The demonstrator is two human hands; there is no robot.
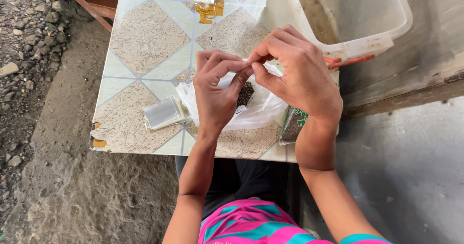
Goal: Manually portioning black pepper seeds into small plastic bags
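Both bare forearms rise from the near edge of the view and converge toward the middle, the elbows spread apart and the wrists drawing close together. The left hand (216,91) sits a little nearer, its back turned up, wrist nearly straight, fingers (227,69) curled inward with the thumb and forefinger pinched together at the tips. The right hand (297,74) is slightly farther and to the right, arched over with the wrist bent, knuckles raised, its thumb and forefinger also pinched shut. The fingertips of the two hands meet, almost touching each other, at one spot between them.
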